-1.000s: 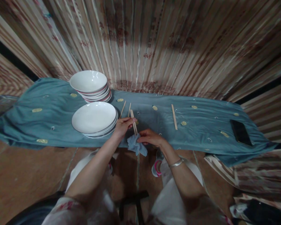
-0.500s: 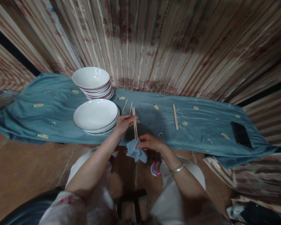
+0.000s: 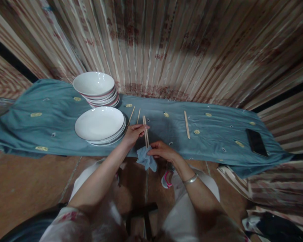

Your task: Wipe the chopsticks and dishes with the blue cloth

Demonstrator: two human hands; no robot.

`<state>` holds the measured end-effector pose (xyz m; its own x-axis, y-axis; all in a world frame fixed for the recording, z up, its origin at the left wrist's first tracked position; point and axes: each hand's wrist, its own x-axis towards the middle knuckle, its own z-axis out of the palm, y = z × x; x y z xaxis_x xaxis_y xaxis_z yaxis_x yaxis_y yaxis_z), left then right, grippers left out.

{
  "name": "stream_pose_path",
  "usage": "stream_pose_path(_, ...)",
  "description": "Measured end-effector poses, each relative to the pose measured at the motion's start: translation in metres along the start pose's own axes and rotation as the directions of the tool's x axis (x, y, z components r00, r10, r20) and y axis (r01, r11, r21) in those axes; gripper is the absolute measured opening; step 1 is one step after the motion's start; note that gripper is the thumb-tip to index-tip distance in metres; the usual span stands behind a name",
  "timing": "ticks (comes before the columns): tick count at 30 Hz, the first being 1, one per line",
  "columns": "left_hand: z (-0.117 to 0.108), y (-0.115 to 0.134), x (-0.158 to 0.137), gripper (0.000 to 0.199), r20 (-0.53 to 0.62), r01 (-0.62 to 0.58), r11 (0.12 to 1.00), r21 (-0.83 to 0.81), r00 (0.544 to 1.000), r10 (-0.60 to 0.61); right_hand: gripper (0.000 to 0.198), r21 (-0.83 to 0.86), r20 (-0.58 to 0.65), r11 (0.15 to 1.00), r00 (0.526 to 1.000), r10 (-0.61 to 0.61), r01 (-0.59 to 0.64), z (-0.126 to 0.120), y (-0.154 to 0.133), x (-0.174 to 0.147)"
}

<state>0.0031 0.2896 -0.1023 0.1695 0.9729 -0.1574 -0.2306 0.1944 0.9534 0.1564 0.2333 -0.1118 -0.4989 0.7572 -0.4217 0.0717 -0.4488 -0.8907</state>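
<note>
The blue rag point(image 3: 146, 161) hangs past the near edge of the teal tablecloth point(image 3: 222, 131), at the lower ends of two chopsticks point(image 3: 145, 137); the right hand point(image 3: 162, 150), angled inward, pinches it between thumb and fingers. Slightly farther, the left hand point(image 3: 134, 133) grips those chopsticks, thumb against fingers. Tablecloth stretches between them and another pair point(image 3: 187, 124) to the right; stacked plates point(image 3: 99, 124) crowd the left, stacked bowls point(image 3: 94, 84) behind

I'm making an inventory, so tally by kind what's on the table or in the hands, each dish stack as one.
Dish stacks: 2
Held chopsticks: 2
Lying chopsticks: 4
Blue cloth: 1
Phone: 1
Total: 10
</note>
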Motion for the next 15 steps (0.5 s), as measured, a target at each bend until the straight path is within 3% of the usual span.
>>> stream_pose_path(15, 0.013, -0.004, -0.01, 0.032, 0.108, 0.109, 0.992, 0.055, 0.988, -0.115, 0.024, 0.099, -0.157, 0.985, 0.98, -0.124, 0.14, -0.014, -0.009, 0.008)
